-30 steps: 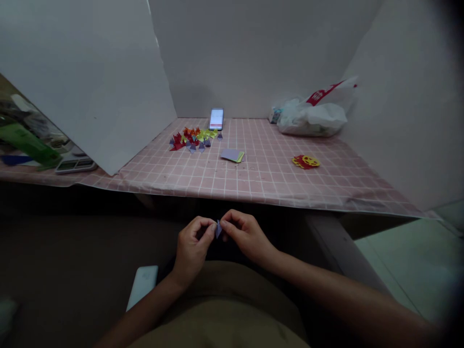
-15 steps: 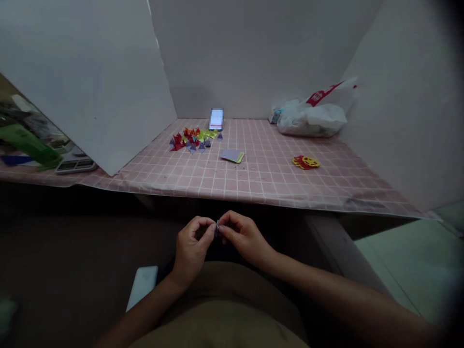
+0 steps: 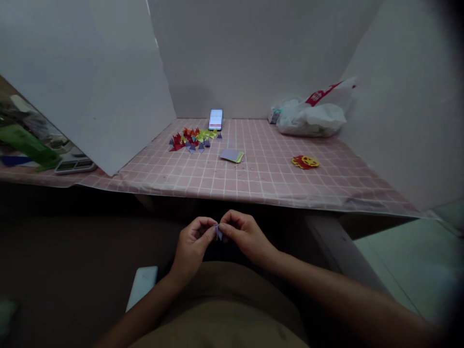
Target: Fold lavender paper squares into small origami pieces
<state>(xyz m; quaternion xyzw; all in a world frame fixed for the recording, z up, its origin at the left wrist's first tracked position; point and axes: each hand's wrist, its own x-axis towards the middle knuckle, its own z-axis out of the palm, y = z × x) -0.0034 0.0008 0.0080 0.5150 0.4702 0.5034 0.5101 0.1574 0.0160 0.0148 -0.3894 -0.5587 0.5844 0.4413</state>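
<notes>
Between my two hands, just off the table's front edge, is a small folded piece of purple paper (image 3: pixel 219 233). My left hand (image 3: pixel 194 244) pinches its left side between thumb and forefinger. From the other side my right hand (image 3: pixel 244 236) grips it with thumb and fingers, hiding part of it. On the table beyond lies a stack of square paper sheets (image 3: pixel 231 155), purple on top with yellow-green showing below. Left of the stack sits a cluster of small folded paper pieces (image 3: pixel 192 139) in red, orange, yellow and purple.
A lit phone (image 3: pixel 216 119) leans at the back of the pink checked table (image 3: pixel 253 181). At right are a yellow and red cut-out bundle (image 3: pixel 305 162) and a white plastic bag (image 3: pixel 311 118). White panels stand around; a scale (image 3: pixel 75 166) is at left.
The purple paper has turned between my fingers, and more of its face shows now. My hands have barely shifted.
</notes>
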